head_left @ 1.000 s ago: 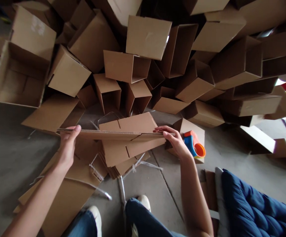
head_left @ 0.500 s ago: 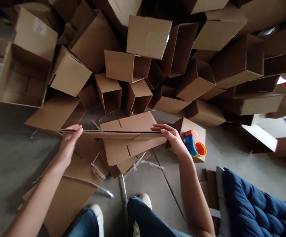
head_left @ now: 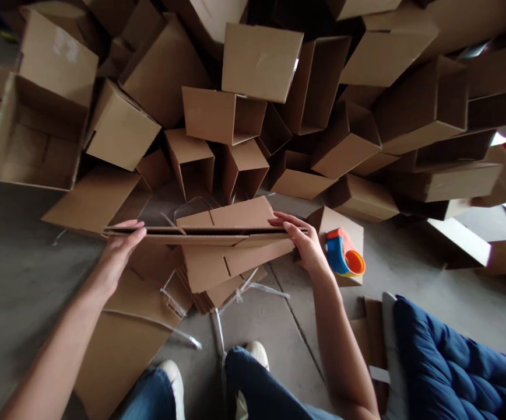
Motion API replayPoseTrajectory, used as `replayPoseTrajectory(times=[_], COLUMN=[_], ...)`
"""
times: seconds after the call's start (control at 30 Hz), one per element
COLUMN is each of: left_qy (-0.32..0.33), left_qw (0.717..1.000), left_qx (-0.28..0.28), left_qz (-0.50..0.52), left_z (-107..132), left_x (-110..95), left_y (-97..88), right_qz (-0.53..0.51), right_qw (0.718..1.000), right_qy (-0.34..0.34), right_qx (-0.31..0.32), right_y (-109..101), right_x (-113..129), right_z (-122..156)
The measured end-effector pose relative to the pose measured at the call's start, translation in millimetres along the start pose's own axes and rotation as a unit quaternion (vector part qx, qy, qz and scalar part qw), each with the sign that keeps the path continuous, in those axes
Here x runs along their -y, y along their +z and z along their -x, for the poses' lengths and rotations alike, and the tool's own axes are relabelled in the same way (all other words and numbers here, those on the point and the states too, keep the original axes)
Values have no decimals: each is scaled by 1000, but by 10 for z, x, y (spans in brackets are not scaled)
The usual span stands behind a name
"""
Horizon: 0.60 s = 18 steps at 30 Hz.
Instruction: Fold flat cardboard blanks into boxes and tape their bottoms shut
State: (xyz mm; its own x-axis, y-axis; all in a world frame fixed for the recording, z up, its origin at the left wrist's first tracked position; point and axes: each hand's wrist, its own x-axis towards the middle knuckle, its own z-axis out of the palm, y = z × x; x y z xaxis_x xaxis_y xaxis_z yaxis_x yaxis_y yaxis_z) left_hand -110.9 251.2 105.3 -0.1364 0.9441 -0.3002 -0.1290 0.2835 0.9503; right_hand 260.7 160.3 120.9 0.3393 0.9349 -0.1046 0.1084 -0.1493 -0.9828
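Note:
Between my two hands a folded cardboard box [head_left: 200, 238] is held edge-up, its two layers slightly parted along the top. My left hand [head_left: 122, 248] grips the left end, thumb on the near side and fingers behind. At the other end my right hand [head_left: 301, 239] pinches the cardboard, its fingers reaching over the top edge. Below lies a stack of flat cardboard boxes [head_left: 231, 265], fanned out on the floor. An orange and blue tape dispenser [head_left: 344, 252] rests on a piece of cardboard to the right of my right hand.
Many opened cardboard boxes [head_left: 262, 61] are piled ahead of me. Loose plastic strapping [head_left: 244, 287] trails from the stack. A large flat cardboard sheet [head_left: 122, 356] lies at lower left, and a dark blue cushion [head_left: 454, 361] at lower right on the concrete floor [head_left: 274, 326].
The gap between the folded box's two layers has widened a little along the top edge. Both hands keep their hold at the ends.

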Motion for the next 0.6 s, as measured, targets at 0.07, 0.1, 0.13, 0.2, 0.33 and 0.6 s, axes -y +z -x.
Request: replayPoseTrajectory(times=[0.07, 0.1, 0.13, 0.2, 0.33, 0.6], left_qy=[-7, -13, -18, -26, -33, -34], left_qw=[1000, 1000, 1000, 999, 994, 989], left_qx=[-1, -5, -10, -17, -29, -33], left_qz=[5, 13, 24, 45, 102, 142], left_z=[18, 24, 29, 36, 46, 70], left_x=[-34, -46, -53, -58, -42, -17], left_y=[7, 12, 19, 38, 93, 103], right_qz=[2, 2, 4, 7, -4, 58], right_qw=[1000, 1000, 1000, 1000, 1000, 995], right_qy=[0, -1, -1, 3, 3, 34], right_qx=[-13, -18, -21, -20, -22, 69], right_y=[6, 9, 13, 21, 34, -196], right_x=[14, 20, 25, 30, 43, 184], right_z=[1, 0, 0, -1, 0, 73])
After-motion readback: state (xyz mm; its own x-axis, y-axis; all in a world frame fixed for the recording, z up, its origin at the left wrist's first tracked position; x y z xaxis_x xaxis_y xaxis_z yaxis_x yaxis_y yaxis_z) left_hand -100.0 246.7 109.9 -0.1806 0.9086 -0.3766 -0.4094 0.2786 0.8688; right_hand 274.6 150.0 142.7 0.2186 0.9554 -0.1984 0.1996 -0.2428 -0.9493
